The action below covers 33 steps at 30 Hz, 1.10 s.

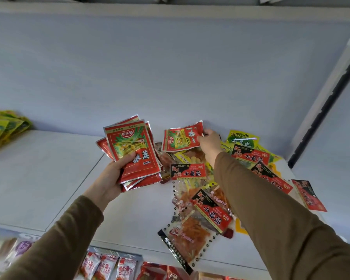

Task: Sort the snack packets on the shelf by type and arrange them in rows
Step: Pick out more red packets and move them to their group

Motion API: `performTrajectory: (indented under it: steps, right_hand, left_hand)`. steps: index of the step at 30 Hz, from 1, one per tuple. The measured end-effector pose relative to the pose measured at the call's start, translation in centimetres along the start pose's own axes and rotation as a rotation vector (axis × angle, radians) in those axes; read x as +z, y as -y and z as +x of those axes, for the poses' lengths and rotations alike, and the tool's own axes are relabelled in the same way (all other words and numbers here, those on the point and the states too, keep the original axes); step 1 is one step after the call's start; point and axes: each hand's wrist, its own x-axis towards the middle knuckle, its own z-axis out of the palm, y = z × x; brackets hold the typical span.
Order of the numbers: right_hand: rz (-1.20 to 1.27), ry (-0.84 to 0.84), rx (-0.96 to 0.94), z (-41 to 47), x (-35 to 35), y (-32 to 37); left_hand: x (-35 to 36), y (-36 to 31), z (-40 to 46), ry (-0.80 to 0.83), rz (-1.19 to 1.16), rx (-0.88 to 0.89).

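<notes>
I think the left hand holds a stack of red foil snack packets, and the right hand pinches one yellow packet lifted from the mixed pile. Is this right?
Not quite. The head view shows the right hand pinching a red foil snack packet of the same design as the stack of red foil snack packets held in the left hand, not a yellow one. It is lifted above the mixed pile.

white back panel [170, 67], dark upright rail [329, 102]

"TuDouSi" on yellow-green packet [243, 139] right of centre, "小面筋" on red-black packets [188, 171], "光头娃" on red packet [134, 150] at centre
</notes>
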Motion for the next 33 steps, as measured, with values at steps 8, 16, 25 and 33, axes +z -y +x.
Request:
performTrajectory:
  steps: [8,16,25,33]
  right_hand:
    - [0.457,0.019,-0.094,-2.0,-0.9,4.4]
    - [-0.018,0.319,-0.468,-8.9,5.2,8.5]
    - [-0.363,0.235,-0.670,-11.4,11.4,5.5]
    - [-0.344,0.212,-0.777,-12.2,14.8,5.0]
  left_hand:
    - [-2.0,-1.0,0.3,-0.004,-0.016,-0.006]
    - [-3.8,-1.5,-0.3,0.090,-0.026,-0.010]
    - [-4.2,-2.1,-1.6,0.213,-0.046,-0.030]
    - [-5.4,-2.5,-2.0,0.224,-0.063,-0.019]
